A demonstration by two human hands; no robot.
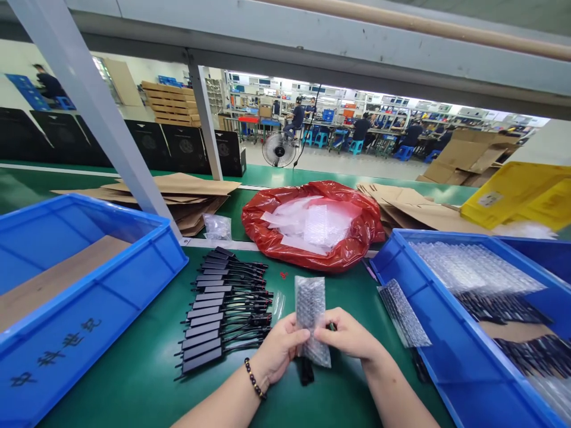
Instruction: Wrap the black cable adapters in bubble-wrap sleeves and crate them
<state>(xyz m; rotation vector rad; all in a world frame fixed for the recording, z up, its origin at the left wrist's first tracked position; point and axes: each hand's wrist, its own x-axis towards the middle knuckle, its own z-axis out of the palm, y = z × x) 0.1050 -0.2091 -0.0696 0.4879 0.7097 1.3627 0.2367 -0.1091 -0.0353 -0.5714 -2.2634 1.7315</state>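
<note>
A clear bubble wrap bag point(311, 303) stands upright between my hands, over the green table point(147, 380). My left hand point(281, 345) is closed on its left side, thumb across the front. From the right, my right hand point(348, 334) pinches the bag's edge; a small dark piece shows by its fingers, too hidden to name. A black cable end point(307, 371) hangs below the bag; whether it joins something inside I cannot tell. Left of my hands lies a row of several flat black boxes with cables point(209, 324). A thin clear plastic strip point(278, 306) lies beside them.
A blue bin point(134, 285) stands left. Another blue bin point(428, 321) at right holds bubble-wrapped pieces and black units; a filled bubble wrap bag point(404, 315) leans at its side. Behind my hands sits a red plastic sack point(267, 238) of bubble bags. A slanted post point(102, 119) rises left.
</note>
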